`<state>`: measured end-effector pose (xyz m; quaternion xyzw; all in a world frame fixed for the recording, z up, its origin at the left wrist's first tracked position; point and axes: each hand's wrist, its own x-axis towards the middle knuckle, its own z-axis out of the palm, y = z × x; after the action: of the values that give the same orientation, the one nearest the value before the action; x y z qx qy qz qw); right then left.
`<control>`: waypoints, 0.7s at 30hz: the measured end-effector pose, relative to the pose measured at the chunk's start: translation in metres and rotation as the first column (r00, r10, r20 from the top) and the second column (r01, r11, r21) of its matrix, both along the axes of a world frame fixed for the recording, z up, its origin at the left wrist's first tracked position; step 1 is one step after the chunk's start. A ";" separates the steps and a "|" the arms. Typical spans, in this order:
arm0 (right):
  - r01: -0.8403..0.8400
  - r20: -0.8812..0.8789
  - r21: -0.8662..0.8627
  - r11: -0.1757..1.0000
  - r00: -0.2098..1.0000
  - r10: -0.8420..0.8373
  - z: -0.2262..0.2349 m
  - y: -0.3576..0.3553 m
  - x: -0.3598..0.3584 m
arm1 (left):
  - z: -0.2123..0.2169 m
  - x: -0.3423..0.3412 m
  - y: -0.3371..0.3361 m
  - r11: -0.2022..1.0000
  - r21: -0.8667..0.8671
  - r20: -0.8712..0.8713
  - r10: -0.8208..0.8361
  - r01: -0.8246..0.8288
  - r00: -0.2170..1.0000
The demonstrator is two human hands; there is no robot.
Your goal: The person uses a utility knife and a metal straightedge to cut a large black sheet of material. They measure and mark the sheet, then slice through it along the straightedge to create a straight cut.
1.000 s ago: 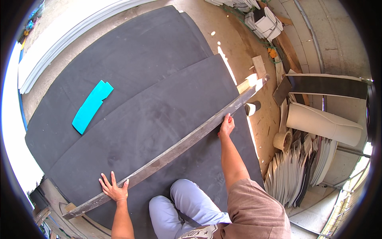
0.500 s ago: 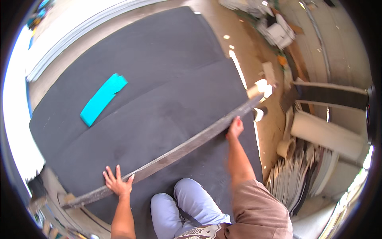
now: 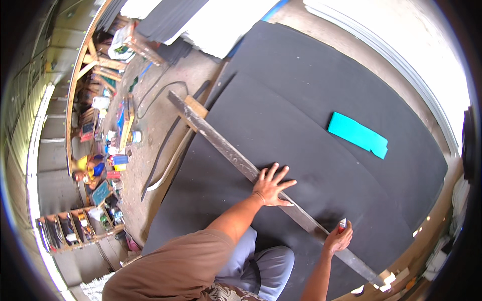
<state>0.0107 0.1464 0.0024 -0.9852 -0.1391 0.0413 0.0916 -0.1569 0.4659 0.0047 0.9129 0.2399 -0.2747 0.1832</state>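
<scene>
A long grey metal straightedge (image 3: pixel 236 156) lies slantwise across large black sheets (image 3: pixel 296 130). My left hand (image 3: pixel 271 189) presses on its middle with fingers spread. Lower right along the bar, my right hand (image 3: pixel 338 240) is closed around a small red utility knife (image 3: pixel 342 226), whose pale tip points away from me. The blade itself is too small to make out. Farther off on the sheet lies a turquoise strip (image 3: pixel 357 134) with a notched end.
A wooden block (image 3: pixel 196 107) sits under the bar's far left end, by the sheet's edge. Hoses (image 3: pixel 161 160) run along the floor. A person (image 3: pixel 90 169) is at the far left, near wooden shelves (image 3: pixel 80 228). Pale stacked panels (image 3: pixel 391 55) lie behind the sheets.
The view has swung to the left, so the workshop floor and shelves show. My left hand now presses nearer the bar's middle. The red knife now shows plainly in my right hand.
</scene>
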 end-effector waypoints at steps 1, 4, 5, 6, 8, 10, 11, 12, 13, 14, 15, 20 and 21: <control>0.013 -0.045 -0.019 1.000 0.999 -0.014 -0.001 0.012 -0.005 | 0.001 0.001 -0.004 1.000 0.004 0.020 -0.004 0.004 1.000; 0.033 -0.123 -0.039 0.999 0.992 -0.037 -0.007 0.042 -0.018 | 0.003 0.001 -0.003 1.000 -0.024 0.048 -0.005 0.006 0.999; 0.026 -0.145 -0.097 0.995 0.989 -0.040 -0.005 0.050 -0.023 | 0.000 0.000 -0.005 1.000 -0.022 0.052 -0.005 0.006 0.999; 0.012 -0.151 -0.116 0.993 0.988 -0.030 -0.003 0.060 -0.029 | -0.002 -0.001 -0.004 1.000 -0.019 0.056 -0.006 0.007 0.998; -0.018 -0.154 -0.166 0.986 0.988 -0.008 0.000 0.081 -0.036 | 0.001 0.001 -0.001 0.999 -0.053 0.056 0.000 0.003 0.998; 0.043 -0.125 -0.143 0.989 0.990 -0.062 -0.008 0.103 -0.045 | -0.008 -0.003 -0.003 0.997 -0.073 0.109 0.025 -0.017 0.994; 0.052 -0.126 -0.148 0.988 0.990 -0.071 -0.009 0.115 -0.050 | 0.001 -0.002 0.001 0.997 -0.075 0.153 0.016 -0.004 0.988; 0.058 -0.127 -0.153 0.987 0.989 -0.078 -0.010 0.127 -0.053 | -0.007 -0.004 -0.001 0.999 -0.035 0.213 0.020 -0.013 0.977; 0.040 -0.115 -0.164 0.986 0.992 -0.059 -0.011 0.140 -0.057 | -0.018 -0.011 -0.009 0.999 0.008 0.266 0.033 -0.036 0.963; 0.042 -0.116 -0.172 0.984 0.991 -0.063 -0.009 0.153 -0.060 | -0.018 -0.011 -0.010 0.997 0.050 0.321 0.040 -0.059 0.946; 0.042 -0.117 -0.181 0.983 0.991 -0.064 -0.008 0.166 -0.063 | -0.018 -0.012 -0.012 0.996 0.008 0.367 0.082 -0.091 0.927; 0.038 -0.058 -0.156 0.987 0.997 -0.048 -0.026 0.196 -0.077 | -0.028 -0.015 -0.011 0.979 -0.089 0.523 0.201 -0.181 0.829; 0.038 -0.071 -0.162 0.986 0.996 -0.050 -0.029 0.193 -0.077 | -0.029 -0.018 -0.007 0.967 -0.120 0.613 0.249 -0.223 0.750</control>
<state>-0.0667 0.3398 -0.0270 -0.9899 -0.1099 0.0872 0.0182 -0.1746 0.4589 -0.0239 0.9106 0.2738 0.0631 0.3030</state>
